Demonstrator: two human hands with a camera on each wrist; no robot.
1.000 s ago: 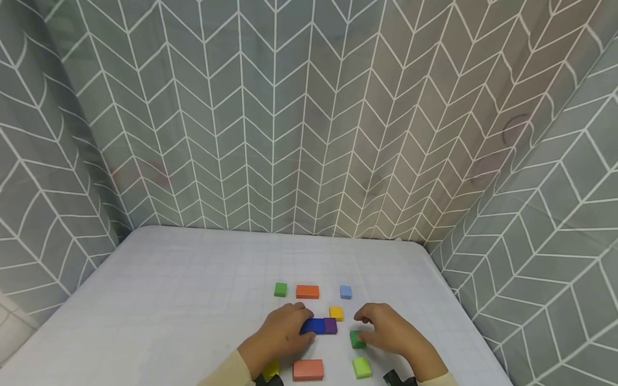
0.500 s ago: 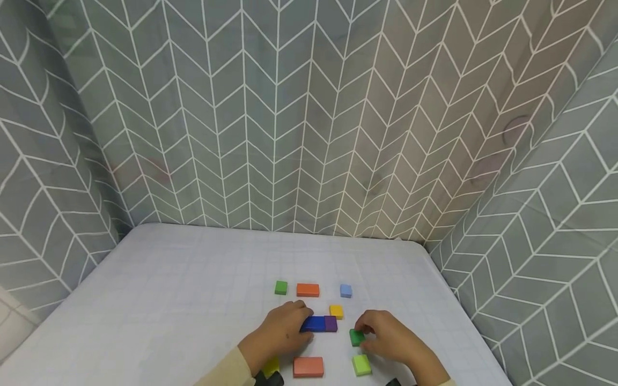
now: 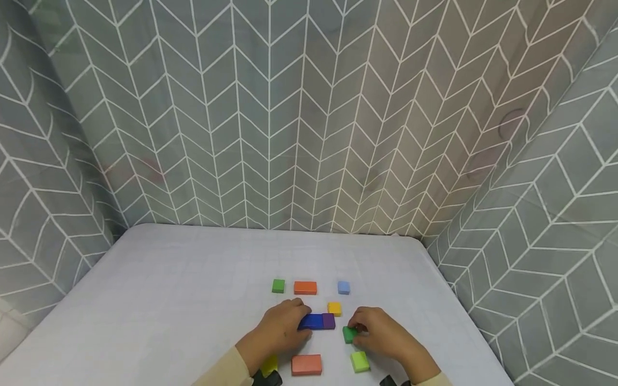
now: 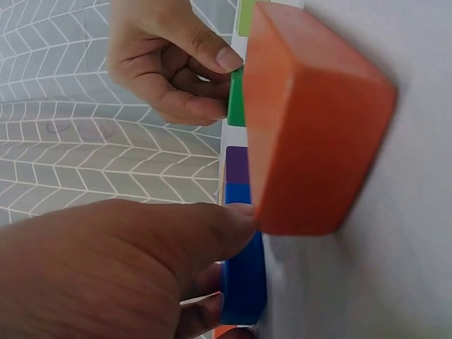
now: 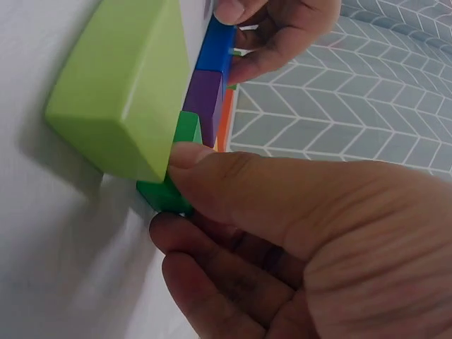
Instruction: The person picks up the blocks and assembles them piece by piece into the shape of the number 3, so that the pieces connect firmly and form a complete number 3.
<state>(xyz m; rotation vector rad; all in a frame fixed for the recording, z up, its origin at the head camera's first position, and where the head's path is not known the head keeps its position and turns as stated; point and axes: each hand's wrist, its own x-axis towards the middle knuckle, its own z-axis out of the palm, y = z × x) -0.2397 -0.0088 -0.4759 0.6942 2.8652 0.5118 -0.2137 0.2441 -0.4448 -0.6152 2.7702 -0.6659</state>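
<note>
My left hand (image 3: 282, 325) grips a long blue block (image 3: 311, 321) between thumb and fingers. A purple block (image 3: 328, 321) sits end to end with it on the right. My right hand (image 3: 381, 333) pinches a dark green block (image 3: 350, 334) by its edges, just right of the purple one. In the right wrist view the thumb presses on the green block (image 5: 187, 127) and the fingers lie at its far side. A yellow-orange block (image 3: 335, 309) lies just behind the purple block.
Behind the hands lie a green block (image 3: 278, 286), an orange block (image 3: 306, 288) and a light blue block (image 3: 344, 288). In front are a salmon-red block (image 3: 306, 364), a lime block (image 3: 360, 362) and a yellow block (image 3: 270, 365) partly hidden by the left wrist. A patterned curtain (image 3: 289, 134) hangs behind the white table (image 3: 193, 268).
My right hand has closed its fingers round the dark green block and brought it slightly left toward the purple block. My left hand keeps its hold on the blue block.
</note>
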